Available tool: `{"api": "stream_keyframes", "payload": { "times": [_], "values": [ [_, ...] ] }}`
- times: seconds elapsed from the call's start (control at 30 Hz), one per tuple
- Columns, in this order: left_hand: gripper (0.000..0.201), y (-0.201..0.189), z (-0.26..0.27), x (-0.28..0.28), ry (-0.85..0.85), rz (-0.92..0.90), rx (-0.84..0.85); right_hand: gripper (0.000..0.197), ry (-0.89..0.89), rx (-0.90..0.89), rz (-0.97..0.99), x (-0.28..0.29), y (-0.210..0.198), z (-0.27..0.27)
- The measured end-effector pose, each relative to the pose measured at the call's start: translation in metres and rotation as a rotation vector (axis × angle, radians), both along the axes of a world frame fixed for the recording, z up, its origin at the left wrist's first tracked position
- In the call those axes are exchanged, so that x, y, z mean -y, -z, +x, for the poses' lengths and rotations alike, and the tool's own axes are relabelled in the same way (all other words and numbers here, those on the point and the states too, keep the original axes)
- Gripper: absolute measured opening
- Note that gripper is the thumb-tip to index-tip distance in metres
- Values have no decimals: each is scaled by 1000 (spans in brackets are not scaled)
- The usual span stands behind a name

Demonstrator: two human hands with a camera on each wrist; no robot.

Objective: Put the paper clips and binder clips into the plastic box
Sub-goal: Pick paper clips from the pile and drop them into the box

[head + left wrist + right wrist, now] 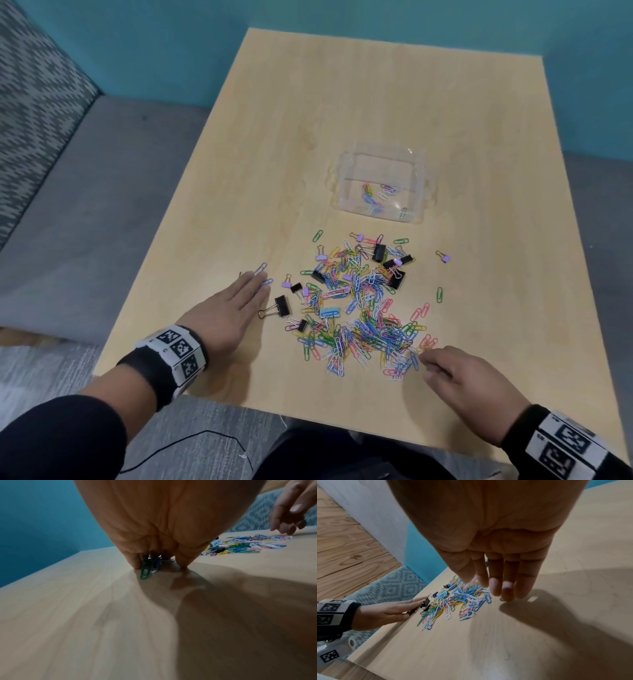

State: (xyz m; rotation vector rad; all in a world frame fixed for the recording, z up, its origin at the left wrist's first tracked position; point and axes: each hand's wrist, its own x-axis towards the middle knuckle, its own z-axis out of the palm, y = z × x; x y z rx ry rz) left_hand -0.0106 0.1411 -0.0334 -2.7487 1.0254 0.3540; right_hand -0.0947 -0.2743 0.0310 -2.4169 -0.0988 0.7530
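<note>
Looking down from the head view, I see my left hand (229, 308) laid flat on the wooden table (342, 113) at the left edge of the clip pile, fingers straight and together; their tips press on a few stray paper clips (263, 274), and the left wrist view shows a green paper clip (145, 569) and a blue one tucked under the fingertips (133, 561). A black binder clip (279, 307) lies just beside that hand on its right. My right hand (469, 387) sits at the near right edge of the heap of coloured paper clips (363, 318); the head view shows its fingers curled toward the thumb, the right wrist view shows them hanging loosely with nothing plainly between them. More black and lilac binder clips (379, 253) lie scattered on the far side of the heap. Beyond them stands the clear plastic box (346, 164), open-topped, with a few paper clips already inside.
</note>
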Motion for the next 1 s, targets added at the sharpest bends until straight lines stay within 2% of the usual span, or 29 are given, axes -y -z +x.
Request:
{"api": "stream_keyframes", "payload": {
  "times": [0.07,0.13,0.3,0.33,0.43,0.5,0.6,0.77,1.0],
  "values": [
    [56,-5,-11,1,-10,49,-20,13,2,-7,14,-1,-1,0],
    [67,-14,-28,5,-45,67,-22,20,-12,-11,26,-2,-3,2],
    [77,-22,-81,22,-276,-58,-8,14,-16,25,-40,-4,1,3],
    [79,-20,-90,27,-296,-76,-27,20,-19,50,-105,-5,3,3],
    [81,-13,-112,46,-296,-114,-88,53,-10,37,-271,-14,0,7],
    [82,-11,-122,60,-287,-128,-106,70,3,17,-269,-22,-1,8],
    [82,-9,-128,77,-256,-149,-116,81,-22,27,-269,-35,5,9],
    [80,-11,-124,101,-181,-196,-121,82,-64,50,-256,-49,14,15],
    [80,-8,-97,145,-12,-215,-134,66,-112,132,-231,-60,23,28]
  ]
}}
